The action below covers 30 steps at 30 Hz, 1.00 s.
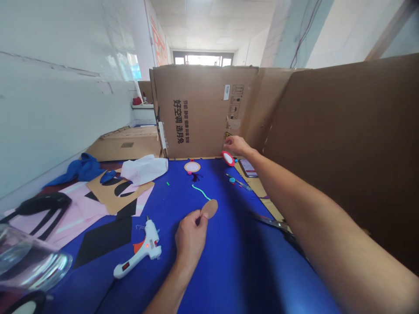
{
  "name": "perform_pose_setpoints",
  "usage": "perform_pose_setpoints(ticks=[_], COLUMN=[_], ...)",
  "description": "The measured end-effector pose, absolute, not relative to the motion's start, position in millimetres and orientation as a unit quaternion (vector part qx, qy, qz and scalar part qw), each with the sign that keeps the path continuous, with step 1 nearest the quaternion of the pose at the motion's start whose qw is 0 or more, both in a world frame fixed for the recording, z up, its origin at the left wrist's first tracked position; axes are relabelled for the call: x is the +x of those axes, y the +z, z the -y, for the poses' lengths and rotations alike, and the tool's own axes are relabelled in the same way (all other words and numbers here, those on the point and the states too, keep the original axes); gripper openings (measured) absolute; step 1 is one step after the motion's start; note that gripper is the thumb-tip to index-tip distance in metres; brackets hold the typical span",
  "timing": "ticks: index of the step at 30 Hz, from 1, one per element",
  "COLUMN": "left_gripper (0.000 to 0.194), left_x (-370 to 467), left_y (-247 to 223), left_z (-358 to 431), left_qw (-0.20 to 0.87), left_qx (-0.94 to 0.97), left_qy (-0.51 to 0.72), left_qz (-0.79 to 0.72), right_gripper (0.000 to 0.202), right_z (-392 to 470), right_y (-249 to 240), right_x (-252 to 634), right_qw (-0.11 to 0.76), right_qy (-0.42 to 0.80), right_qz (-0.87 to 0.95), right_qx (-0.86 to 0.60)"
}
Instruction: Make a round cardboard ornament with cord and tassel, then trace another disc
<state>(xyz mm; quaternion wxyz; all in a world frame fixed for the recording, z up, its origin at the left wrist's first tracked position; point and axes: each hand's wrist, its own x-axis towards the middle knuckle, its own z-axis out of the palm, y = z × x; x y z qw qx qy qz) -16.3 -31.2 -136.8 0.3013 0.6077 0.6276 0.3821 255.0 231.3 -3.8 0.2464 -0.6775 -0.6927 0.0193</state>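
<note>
Pinching the brown disc (210, 208) by its edge with the left hand (190, 233), below centre frame: grip lightly, leaving the green cord (202, 191) clear. Unable to tell if pinching the red-rimmed oval (228, 158), right of centre, with the curled right hand (238, 145); move gently.

The cardboard panel (203, 87) bears, on its left half, the large black slogan (178, 121) "好空调 选月兔" and a smaller line (186, 121), "节能 静音 健康 环保 智能". On the panel's right half are a white label (226, 92) with illegible print, handling signs (235, 100) including arrows and a glass, and, lower, a partly hidden yellow warning triangle (228, 135). In front of the panel's right side, the phone (248, 167) shows text too small to read.
</note>
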Motion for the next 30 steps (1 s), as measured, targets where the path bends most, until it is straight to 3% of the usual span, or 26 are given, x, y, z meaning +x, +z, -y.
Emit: perform_pose_setpoints(ticks=[7, 9, 12, 16, 22, 25, 28, 30], left_gripper=[0.03, 0.029, 0.027, 0.028, 0.035, 0.036, 0.039, 0.038], left_x=[-16.7, -16.0, -13.0, -7.3, -5.2, -5.8, -6.2, -6.8], left_y=[-138.6, -135.2, -126.5, -116.8, -116.5, -117.8, -117.4, -116.2], left_z=[26.7, 26.1, 28.0, 33.4, 37.1, 37.4, 37.1, 36.6], left_qw=[0.341, 0.386, 0.449, 0.521, 0.539, 0.541, 0.557, 0.558], left_qx=[0.595, 0.577, 0.539, 0.497, 0.496, 0.507, 0.482, 0.459], left_qy=[0.393, 0.415, 0.446, 0.477, 0.48, 0.468, 0.468, 0.481], left_qz=[-0.612, -0.588, -0.555, -0.503, -0.483, -0.481, -0.488, -0.496], right_gripper=[0.03, 0.027, 0.025, 0.041, 0.037, 0.035, 0.033, 0.029], right_z=[-176.4, -136.3, -67.0, 1.5, 21.0, 21.2, 13.0, -6.0], right_y=[17.6, 14.6, -10.7, -58.9, -103.8, -116.1, -114.0, -100.4], right_x=[243.0, 233.4, 212.5, 184.9, 157.4, 156.2, 161.8, 163.5], right_qw=[0.304, 0.355, 0.364, 0.417, 0.48, 0.467, 0.447, 0.456], right_qy=[0.017, 0.09, 0.182, 0.24, 0.369, 0.415, 0.384, 0.295], right_qz=[0.683, 0.688, 0.716, 0.693, 0.63, 0.609, 0.616, 0.639], right_qx=[-0.664, -0.626, -0.568, -0.537, -0.487, -0.489, -0.523, -0.545])
